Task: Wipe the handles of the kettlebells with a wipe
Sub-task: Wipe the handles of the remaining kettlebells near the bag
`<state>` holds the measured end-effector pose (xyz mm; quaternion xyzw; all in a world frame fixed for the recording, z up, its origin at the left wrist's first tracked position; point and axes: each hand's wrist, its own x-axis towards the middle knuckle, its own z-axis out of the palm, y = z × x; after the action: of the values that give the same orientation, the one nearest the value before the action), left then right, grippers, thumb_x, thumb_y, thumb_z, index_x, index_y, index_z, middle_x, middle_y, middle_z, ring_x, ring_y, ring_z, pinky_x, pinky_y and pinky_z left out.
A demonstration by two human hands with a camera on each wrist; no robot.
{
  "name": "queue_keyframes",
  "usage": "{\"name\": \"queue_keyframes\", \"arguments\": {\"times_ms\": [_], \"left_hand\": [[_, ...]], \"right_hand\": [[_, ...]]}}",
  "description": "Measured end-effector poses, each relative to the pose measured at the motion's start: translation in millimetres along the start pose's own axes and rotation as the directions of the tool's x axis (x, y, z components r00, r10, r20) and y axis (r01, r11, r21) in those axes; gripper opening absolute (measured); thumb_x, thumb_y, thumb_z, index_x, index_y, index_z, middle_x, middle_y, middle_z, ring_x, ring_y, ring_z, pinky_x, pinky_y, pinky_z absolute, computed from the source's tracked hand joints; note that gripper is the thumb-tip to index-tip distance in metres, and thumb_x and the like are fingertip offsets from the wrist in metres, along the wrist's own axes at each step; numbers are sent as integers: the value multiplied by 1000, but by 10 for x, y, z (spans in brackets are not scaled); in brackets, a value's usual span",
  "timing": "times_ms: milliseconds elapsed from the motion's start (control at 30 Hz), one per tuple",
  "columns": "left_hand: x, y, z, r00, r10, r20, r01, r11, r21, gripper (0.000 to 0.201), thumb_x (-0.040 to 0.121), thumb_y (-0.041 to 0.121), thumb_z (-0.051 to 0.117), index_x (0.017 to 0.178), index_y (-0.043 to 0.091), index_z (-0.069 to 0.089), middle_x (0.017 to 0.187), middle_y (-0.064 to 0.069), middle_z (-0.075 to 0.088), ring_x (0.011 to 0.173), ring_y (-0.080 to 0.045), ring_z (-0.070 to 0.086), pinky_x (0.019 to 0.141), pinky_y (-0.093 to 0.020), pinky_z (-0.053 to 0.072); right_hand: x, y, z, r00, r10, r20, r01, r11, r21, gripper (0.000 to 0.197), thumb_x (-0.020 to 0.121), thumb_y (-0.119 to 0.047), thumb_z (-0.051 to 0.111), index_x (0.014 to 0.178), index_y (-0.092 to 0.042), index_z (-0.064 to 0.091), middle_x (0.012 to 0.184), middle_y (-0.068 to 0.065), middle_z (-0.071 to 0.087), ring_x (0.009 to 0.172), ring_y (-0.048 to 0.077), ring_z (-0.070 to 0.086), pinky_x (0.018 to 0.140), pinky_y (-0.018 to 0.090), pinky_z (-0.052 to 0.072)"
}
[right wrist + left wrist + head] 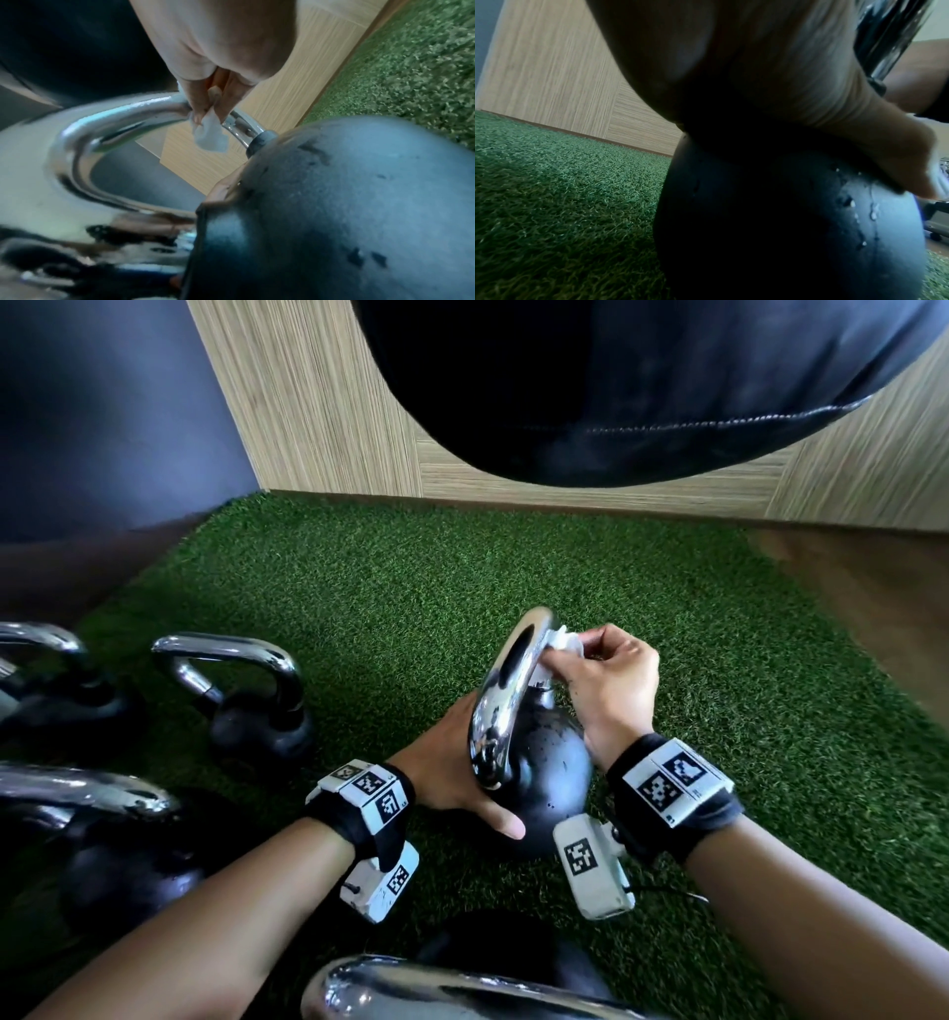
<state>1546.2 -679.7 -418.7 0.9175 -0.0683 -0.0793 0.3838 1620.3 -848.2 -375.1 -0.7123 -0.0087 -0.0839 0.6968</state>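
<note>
right fingers (197,105) pinching wipe (210,134) on kettlebell handle (506,690)

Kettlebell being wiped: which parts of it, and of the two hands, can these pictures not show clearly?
- Left hand fingers: head view, hidden behind the kettlebell.
- Wipe: mostly covered by the right hand.
- Handle near side: right wrist view, blurred.
- Kettlebell base: head view, hidden by a wrist camera.

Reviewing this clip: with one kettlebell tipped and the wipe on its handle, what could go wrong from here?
1. The kettlebell leans, braced only by the left hand; it may roll off.
2. The small wipe pinched by the right hand could slip and miss parts of the chrome handle.
</note>
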Motion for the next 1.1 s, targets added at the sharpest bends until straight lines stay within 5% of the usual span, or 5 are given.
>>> {"name": "queue_keyframes", "arguments": {"times_ms": [500,833,900,1000,1100], "left_hand": [[27,-148,49,998,41,-46,-43,998,-48,148,35,60,98,150,32,9,155,4,31,146,-10,36,124,-36,32],[-118,26,-438,988,-131,83,110,969,219,101,70,24,94,148,36,31,146,16,51,126,-5,52,106,-27,42],[-193,79,-716,988,-144,49,131,969,210,67,92,4,68,130,55,48,138,17,61,119,-14,62,104,-43,52],[-384,363,-910,979,-83,-186,124,967,224,25,104,43,51,127,48,60,123,14,70,110,-22,69,98,-53,55],[-526,825,-801,979,-117,-166,171,915,365,74,87,85,40,137,34,57,122,7,69,93,-10,66,80,-31,56]], "right_hand": [[97,139,228,999,13,-40,-26,929,-369,12,72,-17,79,78,-12,69,70,-6,61,58,1,47,46,5,36],[236,338,-94,954,183,239,-144,974,-172,38,87,-9,73,113,-21,48,102,10,67,75,20,67,67,35,60],[335,259,-160,966,90,242,-44,981,-188,34,91,-9,66,117,-26,50,111,7,62,87,28,67,68,35,56],[430,-66,-185,927,-243,285,354,817,-456,21,92,-9,63,112,-17,61,111,2,58,92,26,62,63,23,46],[459,-418,-88,761,-385,522,638,589,-496,24,92,1,59,115,-5,63,110,4,62,93,22,61,66,17,46]]}}
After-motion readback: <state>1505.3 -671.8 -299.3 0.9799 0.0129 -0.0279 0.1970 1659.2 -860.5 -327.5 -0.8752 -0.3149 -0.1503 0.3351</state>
